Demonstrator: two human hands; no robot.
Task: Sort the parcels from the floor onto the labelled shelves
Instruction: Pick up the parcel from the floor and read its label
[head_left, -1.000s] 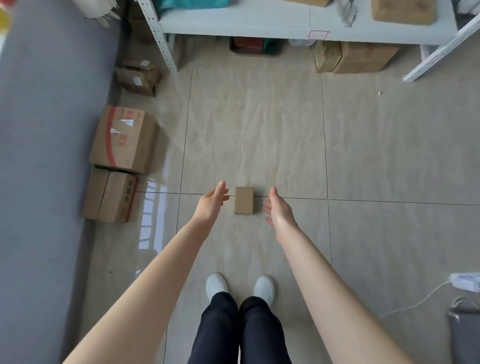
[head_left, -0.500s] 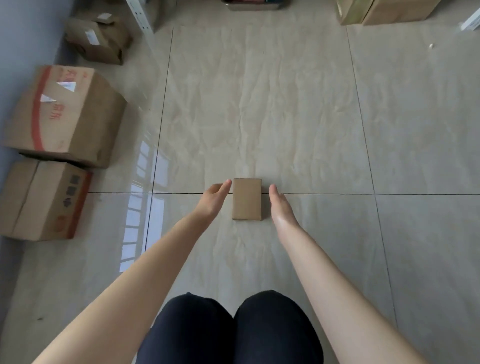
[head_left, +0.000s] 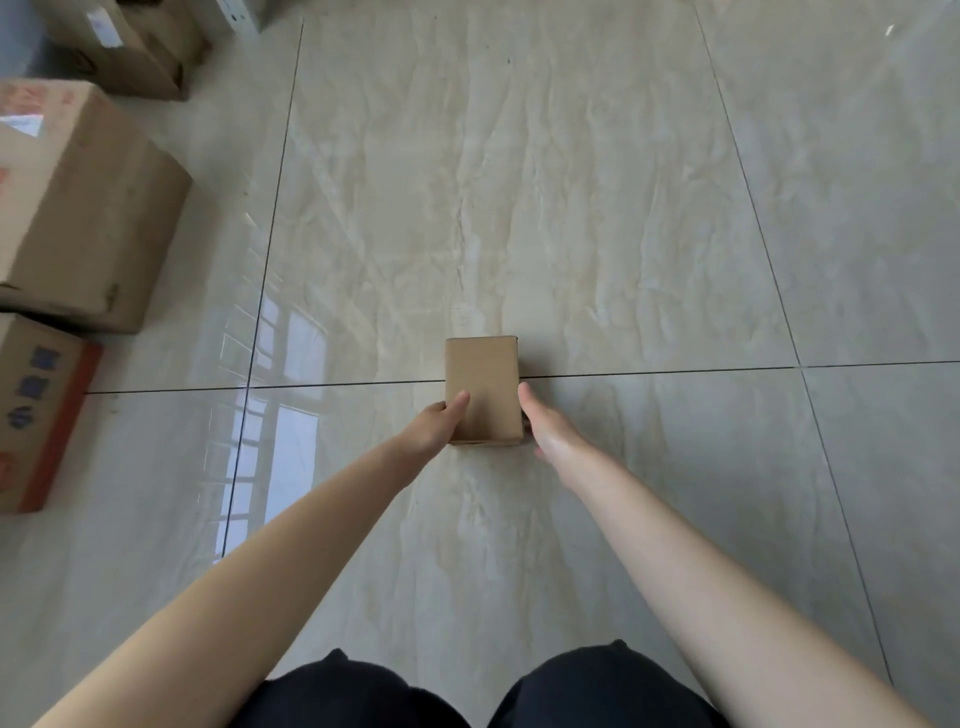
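Observation:
A small plain brown cardboard parcel lies flat on the tiled floor, across a tile joint, straight in front of me. My left hand presses against its near left edge, thumb resting on the top face. My right hand lies along its right side, fingers tucked down beside the box. Both hands clasp the parcel, which still rests on the floor. No shelf is in view.
Along the left wall stand a large taped carton, a carton with a red side below it, and a smaller carton at the top left. My dark-trousered knees fill the bottom edge.
I have crouched lower and my view has dropped, so the shelves left the frame. Both hands, apart from the parcel before, have closed in on its two sides.

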